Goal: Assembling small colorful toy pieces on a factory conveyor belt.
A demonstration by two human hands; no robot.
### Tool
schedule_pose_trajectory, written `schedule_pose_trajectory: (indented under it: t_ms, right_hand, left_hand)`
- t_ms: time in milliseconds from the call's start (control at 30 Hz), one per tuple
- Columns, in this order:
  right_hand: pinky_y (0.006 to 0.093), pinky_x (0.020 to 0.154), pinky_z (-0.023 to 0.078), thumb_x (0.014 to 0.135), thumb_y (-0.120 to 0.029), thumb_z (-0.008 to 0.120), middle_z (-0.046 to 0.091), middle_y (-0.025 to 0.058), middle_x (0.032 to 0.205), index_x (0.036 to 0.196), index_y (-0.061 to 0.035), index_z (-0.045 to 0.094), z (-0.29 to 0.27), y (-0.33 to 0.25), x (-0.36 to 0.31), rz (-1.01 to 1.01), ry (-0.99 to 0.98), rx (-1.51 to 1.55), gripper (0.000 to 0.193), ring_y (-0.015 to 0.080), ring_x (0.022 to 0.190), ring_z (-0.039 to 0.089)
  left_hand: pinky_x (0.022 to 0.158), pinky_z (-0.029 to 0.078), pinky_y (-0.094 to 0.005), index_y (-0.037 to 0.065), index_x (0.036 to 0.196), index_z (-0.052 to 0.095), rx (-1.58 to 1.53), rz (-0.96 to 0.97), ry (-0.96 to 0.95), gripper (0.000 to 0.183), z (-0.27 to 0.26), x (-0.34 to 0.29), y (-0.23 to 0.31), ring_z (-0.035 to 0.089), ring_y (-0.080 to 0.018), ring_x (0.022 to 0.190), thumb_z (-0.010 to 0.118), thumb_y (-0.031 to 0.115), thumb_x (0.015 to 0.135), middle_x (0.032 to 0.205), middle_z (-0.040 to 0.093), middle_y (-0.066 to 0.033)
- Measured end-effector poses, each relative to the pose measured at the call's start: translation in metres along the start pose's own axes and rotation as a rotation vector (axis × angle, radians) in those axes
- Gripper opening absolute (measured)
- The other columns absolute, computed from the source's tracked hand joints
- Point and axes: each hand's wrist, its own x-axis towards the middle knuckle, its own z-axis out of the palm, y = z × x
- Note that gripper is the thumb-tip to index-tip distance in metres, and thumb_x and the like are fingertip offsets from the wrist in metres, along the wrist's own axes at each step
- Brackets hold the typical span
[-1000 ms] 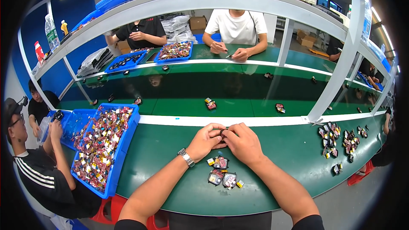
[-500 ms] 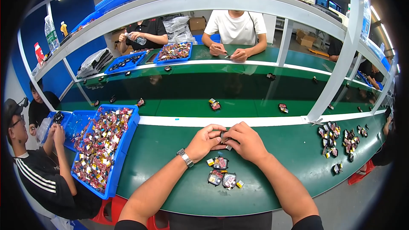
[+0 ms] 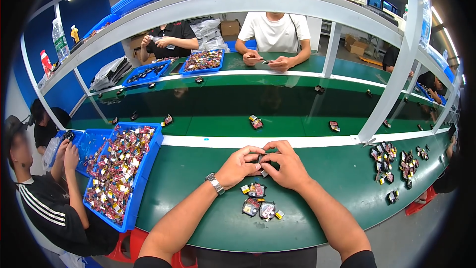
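My left hand [image 3: 241, 167] and my right hand [image 3: 283, 165] meet over the green bench, their fingers closed round a small black-framed electronic module [image 3: 261, 159]. Fingers cover most of it, so its details cannot be made out. A steel-banded watch [image 3: 214, 183] is on my left wrist. Just below my hands, on the bench top, lie a black-framed module with a red board and yellow tab [image 3: 256, 189], a second module [image 3: 251, 207] and a third [image 3: 267, 210], close together.
A blue tray [image 3: 157, 141] heaped with red, white and yellow parts stands at left. Piled modules [image 3: 383, 161] lie at right. Beyond a white rail, the green conveyor [image 3: 213, 124] carries spaced modules, one here [image 3: 256, 122]. A shelf post [image 3: 389, 74] rises at right. Co-workers sit left and opposite.
Modules on the conveyor have shifted slightly to the right. My fingers have moved a little round the held module. Across the bench, a co-worker's hands have moved with a clear plastic item.
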Motion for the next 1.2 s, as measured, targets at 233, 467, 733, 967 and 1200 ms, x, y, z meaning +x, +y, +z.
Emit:
schedule_pose_trajectory:
  t_ms: [233, 467, 733, 967, 1200]
  right_hand:
    - [0.0375, 0.094, 0.048, 0.083, -0.011, 0.070, 0.058, 0.0074, 0.121, 0.091, -0.0065, 0.072, -0.007, 0.002, -0.003, -0.105, -0.085, 0.006, 0.010, 0.0280, 0.116, 0.052]
    - [0.0350, 0.085, 0.052, 0.079, -0.008, 0.072, 0.063, 0.0055, 0.110, 0.091, -0.0061, 0.073, 0.008, -0.001, -0.007, -0.020, 0.116, 0.003, 0.012, 0.0250, 0.107, 0.058]
    - [0.0354, 0.085, 0.052, 0.078, -0.007, 0.072, 0.064, 0.0051, 0.111, 0.090, -0.0057, 0.074, 0.017, -0.004, -0.009, 0.009, 0.199, 0.032, 0.012, 0.0251, 0.107, 0.058]
    - [0.0384, 0.092, 0.049, 0.079, -0.008, 0.073, 0.064, 0.0051, 0.114, 0.092, -0.0073, 0.075, 0.021, -0.002, -0.011, 0.067, 0.200, 0.095, 0.014, 0.0267, 0.110, 0.057]
    - [0.0389, 0.095, 0.048, 0.079, -0.008, 0.072, 0.064, 0.0052, 0.117, 0.094, -0.0090, 0.075, 0.025, 0.000, -0.010, 0.103, 0.192, 0.157, 0.015, 0.0275, 0.115, 0.055]
  left_hand:
    - [0.096, 0.056, -0.0341, 0.004, 0.128, 0.047, -0.002, -0.049, 0.022, 0.032, 0.001, 0.000, 0.001, 0.063, -0.0185, 0.110, 0.051, -0.002, 0.097, 0.122, 0.061, -0.0116]
    - [0.094, 0.056, -0.0335, 0.006, 0.126, 0.049, -0.085, -0.018, 0.022, 0.028, -0.001, 0.000, 0.000, 0.063, -0.0182, 0.110, 0.051, 0.001, 0.098, 0.123, 0.061, -0.0109]
    - [0.092, 0.057, -0.0321, 0.007, 0.125, 0.050, -0.096, -0.016, 0.046, 0.027, -0.002, -0.001, 0.000, 0.063, -0.0165, 0.107, 0.053, 0.005, 0.098, 0.118, 0.062, -0.0079]
    - [0.091, 0.057, -0.0333, 0.007, 0.123, 0.051, -0.150, -0.006, 0.017, 0.026, -0.005, 0.000, -0.002, 0.063, -0.0175, 0.107, 0.058, 0.010, 0.098, 0.116, 0.062, -0.0080]
    - [0.091, 0.056, -0.0306, 0.005, 0.123, 0.049, -0.110, 0.014, 0.064, 0.024, -0.004, -0.001, -0.008, 0.064, -0.0170, 0.107, 0.053, 0.007, 0.100, 0.122, 0.062, -0.0111]
